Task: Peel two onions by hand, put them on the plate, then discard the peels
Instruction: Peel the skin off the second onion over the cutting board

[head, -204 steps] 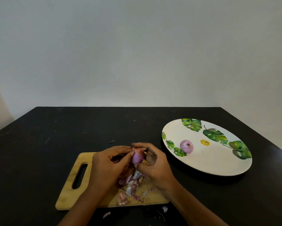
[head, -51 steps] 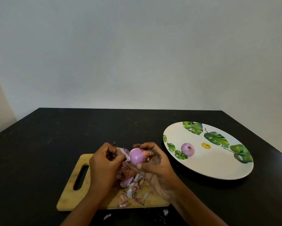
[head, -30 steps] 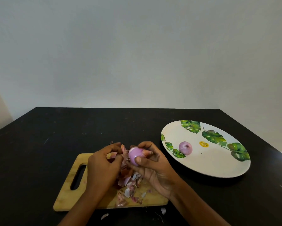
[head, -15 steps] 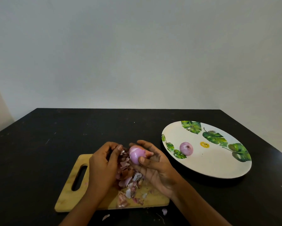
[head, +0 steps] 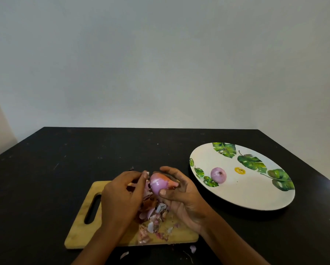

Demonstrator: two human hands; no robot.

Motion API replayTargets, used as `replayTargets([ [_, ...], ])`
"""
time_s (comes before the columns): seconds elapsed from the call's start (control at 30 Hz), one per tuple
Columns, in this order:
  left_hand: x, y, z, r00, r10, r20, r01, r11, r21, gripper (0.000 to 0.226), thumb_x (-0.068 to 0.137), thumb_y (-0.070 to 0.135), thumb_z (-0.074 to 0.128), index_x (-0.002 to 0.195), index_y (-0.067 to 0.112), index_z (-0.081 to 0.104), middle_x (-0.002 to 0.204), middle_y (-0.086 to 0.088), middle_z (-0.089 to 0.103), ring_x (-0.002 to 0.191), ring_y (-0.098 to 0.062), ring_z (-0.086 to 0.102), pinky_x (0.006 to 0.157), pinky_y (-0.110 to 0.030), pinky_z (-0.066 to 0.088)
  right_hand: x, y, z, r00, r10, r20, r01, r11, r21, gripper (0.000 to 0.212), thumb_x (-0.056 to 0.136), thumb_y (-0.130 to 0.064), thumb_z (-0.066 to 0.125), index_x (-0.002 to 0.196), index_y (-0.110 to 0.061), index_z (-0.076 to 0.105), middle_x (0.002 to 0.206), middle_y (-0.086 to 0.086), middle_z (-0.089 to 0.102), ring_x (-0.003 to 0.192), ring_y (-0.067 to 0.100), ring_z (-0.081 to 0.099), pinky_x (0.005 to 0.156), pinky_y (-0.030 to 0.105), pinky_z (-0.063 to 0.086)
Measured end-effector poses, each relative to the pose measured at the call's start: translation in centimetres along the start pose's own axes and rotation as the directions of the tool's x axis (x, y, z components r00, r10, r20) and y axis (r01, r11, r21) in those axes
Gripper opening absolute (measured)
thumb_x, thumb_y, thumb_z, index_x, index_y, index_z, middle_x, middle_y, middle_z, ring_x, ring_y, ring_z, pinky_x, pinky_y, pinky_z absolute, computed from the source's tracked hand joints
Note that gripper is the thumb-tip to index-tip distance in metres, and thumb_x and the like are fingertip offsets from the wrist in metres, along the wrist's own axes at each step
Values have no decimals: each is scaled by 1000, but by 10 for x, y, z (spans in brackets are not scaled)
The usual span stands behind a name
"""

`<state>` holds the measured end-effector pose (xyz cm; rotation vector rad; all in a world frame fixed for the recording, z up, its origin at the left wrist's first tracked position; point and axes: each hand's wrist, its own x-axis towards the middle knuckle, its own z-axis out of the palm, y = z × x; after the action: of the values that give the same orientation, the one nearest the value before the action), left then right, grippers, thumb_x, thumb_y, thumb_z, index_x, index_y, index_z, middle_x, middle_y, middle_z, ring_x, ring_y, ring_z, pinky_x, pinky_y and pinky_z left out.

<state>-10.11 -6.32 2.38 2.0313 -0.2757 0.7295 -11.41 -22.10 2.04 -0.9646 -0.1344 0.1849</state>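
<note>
Purple onion [head: 158,185], glossy and rounded, with a flap of orange-brown skin clinging to its right end, lies cradled in your right hand [head: 183,201]. Your thumb is pressed against its near side and your fingers are curled round its far side. You hold it just above the middle of a pale wooden cutting board with a slot handle [head: 80,234].

Your left hand [head: 122,196] comes in from the other side. Its fingers are bent and one fingertip touches the onion's upper left. Whether it pinches a strip of skin cannot be told, because the hand covers what lies under it.

Beneath both hands, a loose heap of pink, white and brown onion peels [head: 152,215] is spread over the board's middle and near edge. Two stray pale peel scraps [head: 124,254] lie on the black table [head: 45,169] just in front of the board.

To your right, apart from the board, rests a round white plate printed with green leaves [head: 256,197]. A second, fully peeled purple onion [head: 218,175] sits on its left side, next to the leaf pattern at the rim. A small yellow mark [head: 240,170] shows on the plate just right of that onion.

Behind the table stands a plain grey-white wall [head: 160,64].
</note>
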Motion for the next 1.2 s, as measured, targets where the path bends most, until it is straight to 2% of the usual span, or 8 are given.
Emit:
replayTargets([
  [0.13,2,-1,-1,999,-12,51,19,991,-130,18,83,10,65,96,23,66,83,21,64,87,13,58,67,0,43,2,2,-2,999,-48,-22,46,995,-92,48,68,16,71,105,-16,72,116,13,68,110,35,64,93,47,53],
  [0.2,2,4,-3,995,35,91,-17,981,-191,12,81,27,64,93,28,67,83,21,68,86,9,61,67,-2,45,3,2,-3,998,-62,-29,58,991,-117,46,70,17,70,104,-14,72,114,12,69,108,33,65,89,43,55],
  [0.3,0,6,-5,986,75,147,-44,978,-203,27,71,50,57,93,35,65,78,23,68,81,8,63,67,-4,47,4,1,-5,996,-78,-33,73,986,-149,44,71,16,69,104,-13,73,115,12,68,109,32,65,91,45,54],
  [0.47,1,0,-5,976,102,193,-79,989,-126,32,70,52,56,95,33,65,82,25,65,79,9,63,68,-5,48,4,3,-8,990,-138,-33,118,930,-348,44,72,7,75,108,-19,73,115,2,69,111,27,64,97,52,50],
  [0.83,1,3,-6,978,42,206,-16,992,-128,26,60,52,56,80,37,62,72,17,66,76,5,64,65,-7,49,1,4,-9,977,-211,27,198,857,-476,51,71,11,74,116,-13,67,115,5,69,111,24,65,94,39,53],
  [0.97,1,2,-6,977,45,208,-26,996,-91,20,61,47,57,76,35,60,70,15,65,75,1,63,67,-13,52,0,3,-8,976,-215,41,208,853,-479,51,71,12,74,115,-13,67,115,3,70,111,20,65,94,35,53],
  [1.1,0,1,-5,980,39,197,-33,999,-36,20,67,14,75,74,27,61,67,12,65,75,-2,63,69,-20,53,-2,2,-6,975,-214,59,216,849,-482,52,70,13,74,114,-13,67,114,1,70,111,18,65,90,30,54],
  [1.2,-1,3,-6,980,31,199,-29,1000,-10,19,68,8,75,73,23,62,66,10,66,74,-2,63,67,-21,52,-2,2,-6,972,-228,66,229,832,-506,52,70,14,74,113,-14,67,114,-1,70,110,17,65,88,28,53],
])
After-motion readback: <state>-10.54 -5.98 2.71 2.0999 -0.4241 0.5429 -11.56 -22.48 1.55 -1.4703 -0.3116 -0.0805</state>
